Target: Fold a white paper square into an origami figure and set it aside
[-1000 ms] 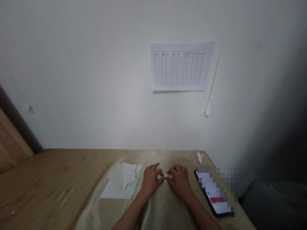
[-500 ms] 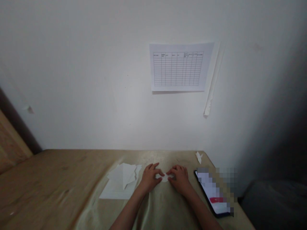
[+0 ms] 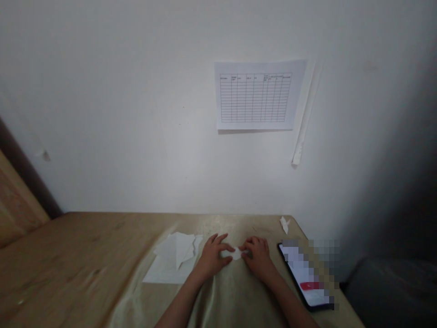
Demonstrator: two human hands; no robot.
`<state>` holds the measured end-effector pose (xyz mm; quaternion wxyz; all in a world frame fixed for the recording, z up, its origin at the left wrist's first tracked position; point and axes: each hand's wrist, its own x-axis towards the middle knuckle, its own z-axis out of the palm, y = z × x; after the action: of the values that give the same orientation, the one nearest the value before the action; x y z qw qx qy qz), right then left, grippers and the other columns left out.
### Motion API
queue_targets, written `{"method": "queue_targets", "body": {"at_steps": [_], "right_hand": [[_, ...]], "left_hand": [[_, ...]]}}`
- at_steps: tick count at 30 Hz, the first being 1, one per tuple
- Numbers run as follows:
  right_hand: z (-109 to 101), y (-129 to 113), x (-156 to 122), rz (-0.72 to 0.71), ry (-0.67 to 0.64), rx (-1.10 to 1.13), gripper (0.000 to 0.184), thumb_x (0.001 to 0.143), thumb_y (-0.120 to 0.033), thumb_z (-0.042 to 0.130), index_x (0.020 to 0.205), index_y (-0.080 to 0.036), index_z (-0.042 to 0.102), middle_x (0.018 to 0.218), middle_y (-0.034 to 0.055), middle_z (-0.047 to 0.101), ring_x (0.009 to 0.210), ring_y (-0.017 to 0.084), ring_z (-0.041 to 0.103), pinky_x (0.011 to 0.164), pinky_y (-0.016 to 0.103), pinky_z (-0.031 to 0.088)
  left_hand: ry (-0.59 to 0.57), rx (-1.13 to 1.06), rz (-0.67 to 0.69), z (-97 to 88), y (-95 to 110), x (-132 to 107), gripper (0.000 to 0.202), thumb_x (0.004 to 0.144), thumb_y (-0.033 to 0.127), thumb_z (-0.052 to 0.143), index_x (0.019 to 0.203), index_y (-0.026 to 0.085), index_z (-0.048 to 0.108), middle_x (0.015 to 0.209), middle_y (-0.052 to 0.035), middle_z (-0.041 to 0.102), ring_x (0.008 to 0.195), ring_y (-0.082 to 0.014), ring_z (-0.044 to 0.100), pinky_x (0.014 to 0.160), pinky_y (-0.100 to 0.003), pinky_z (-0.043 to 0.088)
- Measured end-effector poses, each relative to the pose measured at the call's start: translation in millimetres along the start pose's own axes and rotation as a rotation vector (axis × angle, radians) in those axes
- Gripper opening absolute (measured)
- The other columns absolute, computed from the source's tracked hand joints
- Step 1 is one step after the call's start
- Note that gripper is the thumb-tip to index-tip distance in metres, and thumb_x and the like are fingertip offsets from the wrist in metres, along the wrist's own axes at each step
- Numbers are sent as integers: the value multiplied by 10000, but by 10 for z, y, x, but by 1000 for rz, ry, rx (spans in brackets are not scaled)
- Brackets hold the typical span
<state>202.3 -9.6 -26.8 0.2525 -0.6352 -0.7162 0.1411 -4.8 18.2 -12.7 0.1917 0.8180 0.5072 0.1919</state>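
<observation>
A small piece of white paper (image 3: 236, 253) lies between my two hands, low over the cloth-covered table. My left hand (image 3: 215, 253) has its thumb and index finger at the paper's left edge, the other fingers raised. On the right edge, the thumb and index finger of my right hand (image 3: 256, 253) pinch the paper, with the remaining fingers curled. Left of my left hand, folded white paper (image 3: 177, 249) rests on a stack of flat white sheets (image 3: 160, 273).
A phone (image 3: 305, 278) with a lit screen, partly pixelated, lies right of my right forearm. A small folded paper scrap (image 3: 284, 224) sits at the table's back right corner. The tan tabletop (image 3: 85, 264) meets a white wall bearing a printed table sheet (image 3: 256, 98).
The whole view has shifted very slightly. Both hands stay at the small paper, their fingers almost unmoved.
</observation>
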Motion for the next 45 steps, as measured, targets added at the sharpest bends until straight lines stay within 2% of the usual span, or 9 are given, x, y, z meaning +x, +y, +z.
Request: {"method": "queue_targets", "body": {"at_steps": [5,10,15,19,22,28,35,41,45], "right_hand": [[-16,-16,0,13,-1,17,197,823,-255,642,982,-311,744,1141,38,640,1207,240,495,1141,435,197],[-77,-50,-16,-3,-1,56,60,785,-326,715,826,-301,752,1091,27,646,1161,237,512,1117,409,237],[-71,-58,-22,-19,-4,36,39,776,-303,723,808,-291,742,1075,23,653,1168,236,509,1110,400,244],[-27,-24,-29,-41,25,32,230,779,-292,719,1007,-318,733,1137,36,631,1186,243,500,1113,408,250],[7,13,-33,-79,21,29,363,790,-297,710,1147,-361,696,1199,42,604,1206,256,487,1118,433,248],[45,55,-16,-101,25,44,254,805,-256,686,1029,-359,746,1165,46,614,1194,265,488,1106,446,271],[27,73,-1,-134,59,103,137,793,-197,662,830,-287,758,1105,45,630,1159,238,491,1062,378,330],[2,75,24,-130,77,130,267,745,-151,664,961,-285,745,1133,41,637,1164,222,498,1069,354,326],[-17,58,24,-180,19,130,301,801,-167,632,1020,-341,743,1147,3,677,1208,216,489,1121,399,250]], "left_hand": [[63,-11,-45,-5,22,-3,250,759,235,749,991,326,777,1439,-22,561,1382,-276,418,1184,-452,288],[168,0,-58,55,5,14,314,782,168,699,1071,284,736,1368,-49,593,1310,-262,470,1146,-424,343],[267,-15,-58,111,-7,-1,363,721,130,738,1071,209,679,1322,-96,579,1278,-256,484,1123,-408,370],[219,-7,-22,92,39,-36,183,715,184,774,885,224,719,1352,-77,567,1288,-277,476,1109,-430,379],[189,28,-27,61,94,-56,160,710,216,790,864,232,750,1347,-72,591,1281,-286,487,1096,-430,392],[151,122,-71,33,182,-99,149,751,367,770,868,280,804,1441,-38,563,1411,-339,361,1179,-497,274],[38,150,-64,34,233,-149,505,714,567,761,1172,357,725,1569,-55,408,1482,-384,238,1206,-584,150],[-17,153,-84,74,207,-135,433,828,414,699,1257,445,645,1594,-35,361,1485,-377,236,1186,-617,156],[6,160,-60,71,206,-114,395,855,331,690,1221,475,657,1570,-21,400,1460,-365,285,1169,-633,181]]}}
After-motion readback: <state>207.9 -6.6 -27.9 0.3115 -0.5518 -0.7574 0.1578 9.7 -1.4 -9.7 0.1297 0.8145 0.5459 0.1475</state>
